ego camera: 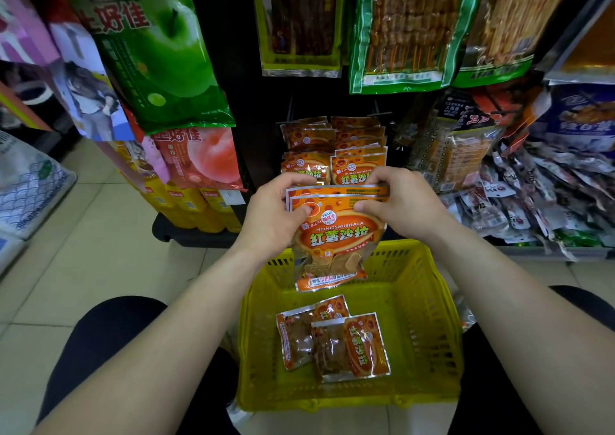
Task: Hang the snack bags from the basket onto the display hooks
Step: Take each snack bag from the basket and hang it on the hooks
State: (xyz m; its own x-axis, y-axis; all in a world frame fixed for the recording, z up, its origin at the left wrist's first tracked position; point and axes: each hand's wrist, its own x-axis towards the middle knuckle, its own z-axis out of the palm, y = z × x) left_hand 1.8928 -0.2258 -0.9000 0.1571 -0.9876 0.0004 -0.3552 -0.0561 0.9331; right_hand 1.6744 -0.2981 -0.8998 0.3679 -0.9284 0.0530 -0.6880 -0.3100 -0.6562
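A yellow basket (416, 351) is set on the tiled floor (100, 251). Beyond the basket, orange hung bags (357, 168) are seen in two overlapping rows. Above the basket's far rim, a thin stack of held snack bags (336, 241) is kept upright. Inside the basket, two loose bags (332, 341) are laid flat. The stack's top corners are pinched in the grip of the left hand (276, 215) and right hand (402, 205).

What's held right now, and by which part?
The orange foil snack bags, apparently two stacked, held by their top edge: left hand at the left corner, right hand at the right.
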